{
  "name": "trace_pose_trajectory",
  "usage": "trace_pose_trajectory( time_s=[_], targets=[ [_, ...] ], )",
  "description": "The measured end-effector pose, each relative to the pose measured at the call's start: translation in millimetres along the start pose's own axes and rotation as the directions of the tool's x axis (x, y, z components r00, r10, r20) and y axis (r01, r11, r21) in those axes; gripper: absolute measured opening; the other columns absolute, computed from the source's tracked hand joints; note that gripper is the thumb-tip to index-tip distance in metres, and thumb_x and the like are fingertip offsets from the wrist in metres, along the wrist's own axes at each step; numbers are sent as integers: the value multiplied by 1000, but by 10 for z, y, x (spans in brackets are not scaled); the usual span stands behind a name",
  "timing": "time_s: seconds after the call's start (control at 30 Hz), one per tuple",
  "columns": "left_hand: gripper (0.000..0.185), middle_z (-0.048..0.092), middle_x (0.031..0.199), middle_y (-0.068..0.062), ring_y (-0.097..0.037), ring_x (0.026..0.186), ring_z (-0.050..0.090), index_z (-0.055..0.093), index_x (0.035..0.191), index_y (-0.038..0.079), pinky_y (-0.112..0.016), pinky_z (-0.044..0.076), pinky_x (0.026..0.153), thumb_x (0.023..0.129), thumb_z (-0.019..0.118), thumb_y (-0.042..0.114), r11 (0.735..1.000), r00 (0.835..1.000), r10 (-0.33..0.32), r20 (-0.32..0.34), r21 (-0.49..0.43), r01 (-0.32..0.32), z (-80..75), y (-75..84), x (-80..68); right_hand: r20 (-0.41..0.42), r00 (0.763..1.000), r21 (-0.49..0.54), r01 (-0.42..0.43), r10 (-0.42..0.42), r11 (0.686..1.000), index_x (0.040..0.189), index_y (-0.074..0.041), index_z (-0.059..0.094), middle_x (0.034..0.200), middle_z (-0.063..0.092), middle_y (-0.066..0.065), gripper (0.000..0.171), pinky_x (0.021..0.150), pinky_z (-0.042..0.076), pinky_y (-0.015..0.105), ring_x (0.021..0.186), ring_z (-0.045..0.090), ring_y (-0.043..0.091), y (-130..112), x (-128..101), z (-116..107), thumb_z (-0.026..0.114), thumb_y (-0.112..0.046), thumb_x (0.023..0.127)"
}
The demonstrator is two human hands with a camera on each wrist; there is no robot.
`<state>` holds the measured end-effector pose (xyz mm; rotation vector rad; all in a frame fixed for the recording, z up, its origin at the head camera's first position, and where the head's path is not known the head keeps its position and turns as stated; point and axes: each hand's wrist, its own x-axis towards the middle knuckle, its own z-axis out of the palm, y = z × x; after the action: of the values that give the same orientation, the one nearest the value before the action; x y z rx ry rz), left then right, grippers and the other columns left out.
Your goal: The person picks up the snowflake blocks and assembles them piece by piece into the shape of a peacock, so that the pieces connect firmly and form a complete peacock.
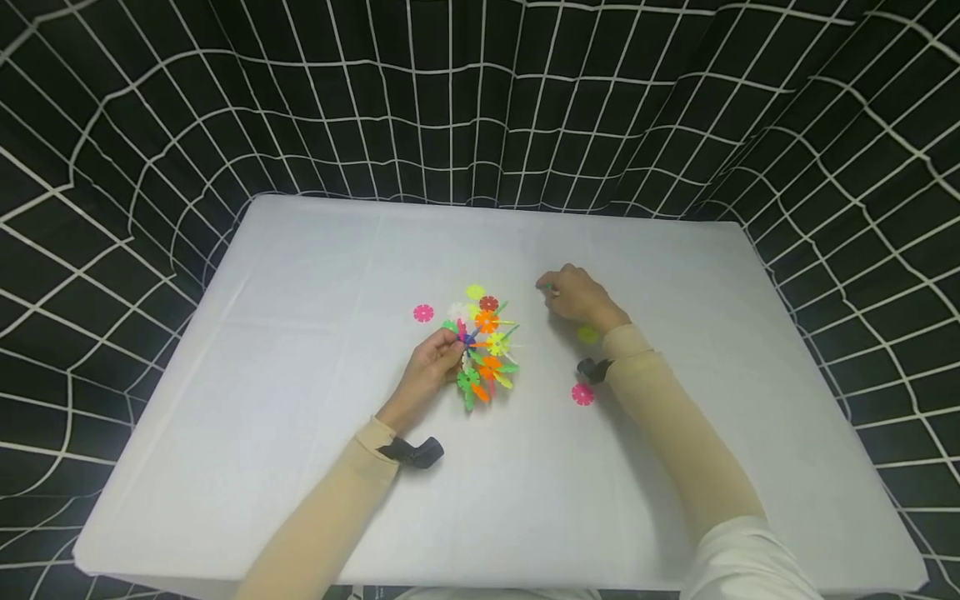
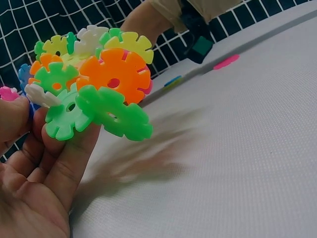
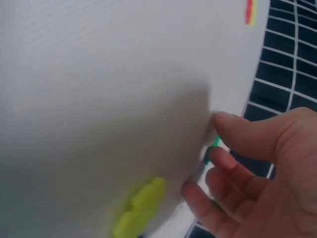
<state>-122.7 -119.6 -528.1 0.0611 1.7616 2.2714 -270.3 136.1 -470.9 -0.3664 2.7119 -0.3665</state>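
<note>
In the head view my left hand (image 1: 426,371) pinches a cluster of interlocked flower-shaped plastic discs (image 1: 491,343) in orange, green, yellow, white, pink and blue. The left wrist view shows this cluster (image 2: 114,77) raised off the table, its shadow below, thumb and fingers at its near side. Farther back and to the right, my right hand (image 1: 576,296) is low over the table. Between its thumb and index finger it pinches a green disc (image 3: 216,141), seen nearly edge-on and mostly hidden. A yellow disc (image 3: 140,210) lies near that hand.
On the white table (image 1: 300,350) lie a pink disc (image 1: 423,313) left of the cluster and another pink disc (image 1: 582,394) by the right forearm. A yellow disc (image 1: 476,292) and a dark red disc (image 1: 489,303) show behind the cluster. Black grid-patterned cloth (image 1: 465,108) surrounds the table.
</note>
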Motion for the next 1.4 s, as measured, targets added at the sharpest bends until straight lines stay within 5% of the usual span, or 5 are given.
trace_pose_trajectory(
  time_s=[0.2,0.4,0.77,0.93,1.4],
  targets=[
    [4,46,74,6,-10,73,43,51,105,7,-19,42,65,105,50,11,1000,1000,-6,-3,10,6,7,0,9,-49,999,-9,-22,21,1000,135,-6,55,124,57,16,39,104,49,54,119,51,33,20,16,48,60,-15,97],
    [4,46,76,5,-9,73,45,52,105,6,-17,46,67,105,50,10,1000,1000,-15,-3,-10,15,10,6,-1,15,998,179,51,-54,983,130,-6,56,122,62,18,32,102,51,47,108,57,32,-4,-5,-15,58,-9,98],
    [5,49,82,5,-9,77,47,52,102,8,-18,44,68,104,47,9,1000,999,-16,28,0,16,0,-1,2,66,905,476,341,-420,811,116,-3,70,119,71,16,20,92,60,40,98,69,28,-546,-275,-299,59,-4,99],
    [6,47,83,4,-9,78,45,52,101,7,-18,42,68,104,48,9,1000,999,2,34,13,-2,7,0,4,135,879,448,357,-457,820,117,-6,71,126,71,15,22,97,58,41,106,71,25,-663,-354,-344,57,-4,100],
    [8,56,89,5,-8,84,54,53,104,5,-17,48,74,104,49,11,1000,999,-22,45,4,22,-14,-4,9,82,863,333,447,-498,830,106,-9,77,110,76,6,17,99,57,42,103,67,22,-705,-425,-352,68,-1,94]
  ],
)
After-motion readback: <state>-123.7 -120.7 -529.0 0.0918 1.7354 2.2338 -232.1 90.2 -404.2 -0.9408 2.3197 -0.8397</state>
